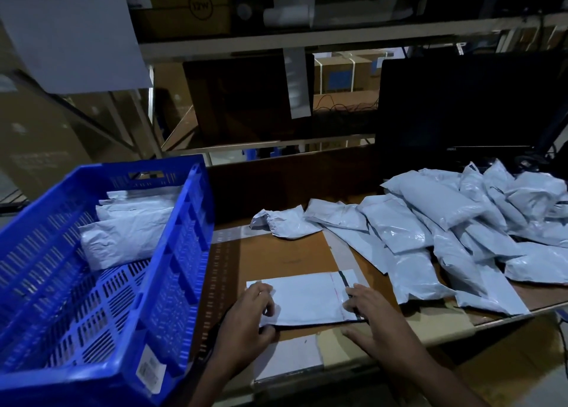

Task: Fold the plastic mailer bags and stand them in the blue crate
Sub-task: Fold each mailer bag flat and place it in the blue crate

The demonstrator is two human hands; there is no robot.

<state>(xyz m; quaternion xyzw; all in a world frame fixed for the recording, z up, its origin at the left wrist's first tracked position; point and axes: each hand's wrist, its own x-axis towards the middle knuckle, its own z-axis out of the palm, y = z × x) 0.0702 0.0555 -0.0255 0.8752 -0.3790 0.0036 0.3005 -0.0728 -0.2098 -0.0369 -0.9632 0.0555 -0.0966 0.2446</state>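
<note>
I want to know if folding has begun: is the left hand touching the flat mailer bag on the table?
Touching. The head view shows the left hand gripping the flat mailer bag's left edge, fingers on top.

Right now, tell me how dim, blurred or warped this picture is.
Head view: dim overall, with the shelves and the monitor nearly black; the white mailer bag under both hands is the brightest spot; wide-angle bending curves the blue crate and shelf rails; the pile of bags shows soft glare; the background cartons look blurred.
</note>
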